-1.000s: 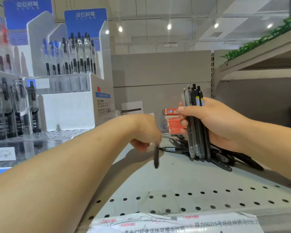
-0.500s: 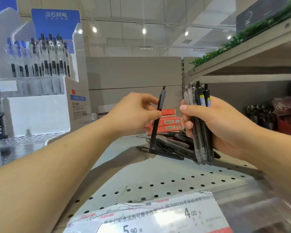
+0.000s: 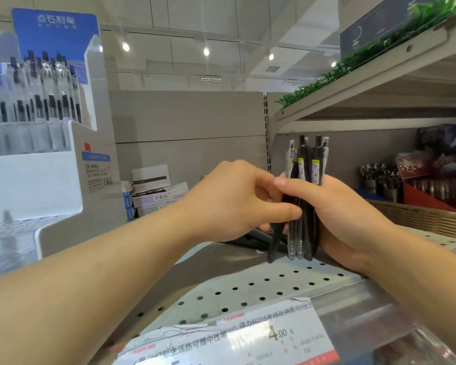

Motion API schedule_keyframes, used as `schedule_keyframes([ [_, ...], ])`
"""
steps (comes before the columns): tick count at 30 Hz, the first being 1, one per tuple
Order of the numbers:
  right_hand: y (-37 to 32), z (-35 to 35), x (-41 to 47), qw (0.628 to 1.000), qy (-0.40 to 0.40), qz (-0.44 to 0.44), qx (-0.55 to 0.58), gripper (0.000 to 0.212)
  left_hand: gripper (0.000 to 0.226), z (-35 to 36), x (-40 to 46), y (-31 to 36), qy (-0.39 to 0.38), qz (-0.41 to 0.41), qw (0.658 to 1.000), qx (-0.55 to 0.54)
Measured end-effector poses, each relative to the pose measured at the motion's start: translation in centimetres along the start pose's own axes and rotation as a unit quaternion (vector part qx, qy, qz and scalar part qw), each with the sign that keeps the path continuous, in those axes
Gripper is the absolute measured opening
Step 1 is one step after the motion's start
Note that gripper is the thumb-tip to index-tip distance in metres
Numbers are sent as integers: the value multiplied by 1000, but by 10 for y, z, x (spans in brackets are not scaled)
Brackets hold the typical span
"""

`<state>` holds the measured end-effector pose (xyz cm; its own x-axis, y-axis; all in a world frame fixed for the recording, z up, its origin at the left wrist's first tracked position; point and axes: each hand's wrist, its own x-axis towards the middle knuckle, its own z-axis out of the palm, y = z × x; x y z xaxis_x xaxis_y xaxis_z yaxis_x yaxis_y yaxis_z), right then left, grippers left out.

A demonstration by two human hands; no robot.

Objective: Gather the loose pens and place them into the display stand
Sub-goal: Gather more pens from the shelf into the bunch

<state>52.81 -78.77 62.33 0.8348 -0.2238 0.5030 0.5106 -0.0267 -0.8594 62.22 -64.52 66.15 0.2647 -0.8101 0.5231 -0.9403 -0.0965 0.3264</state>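
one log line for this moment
right hand: grips pen bundle upright | left hand: on bundle | stand: left, apart

A shop — perforated shelf (image 3: 274, 283) with price label (image 3: 248, 341); stocked pen display stand (image 3: 50, 154).

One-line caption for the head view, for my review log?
Right hand grips an upright bundle of pens above the perforated shelf while the left hand presses against it; display stand at left.

Bright ceiling spotlights (image 3: 206, 51); edges warped, left side blurred.
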Motion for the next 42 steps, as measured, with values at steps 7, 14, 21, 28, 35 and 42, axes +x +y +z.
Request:
schedule_keyframes([
  [7,1,-6,2,994,97,-44,4,8,31,-20,6,-26,81,-111,976,169],
  [14,6,-14,3,993,96,-61,-33,12,41,-8,0,-58,-186,-251,905,287],
  [21,6,-13,4,999,52,11,-11,9,27,-4,6,-63,-159,-280,904,281],
  [28,4,-13,3,999,40,15,0,20,42,-18,7,-44,72,-192,979,0],
  [35,2,-11,4,1000,3,21,-18,32,20,-3,7,0,136,-114,949,-262],
  [42,1,-10,1,998,-30,18,-50,24,10,15,6,24,207,-120,929,-283],
])
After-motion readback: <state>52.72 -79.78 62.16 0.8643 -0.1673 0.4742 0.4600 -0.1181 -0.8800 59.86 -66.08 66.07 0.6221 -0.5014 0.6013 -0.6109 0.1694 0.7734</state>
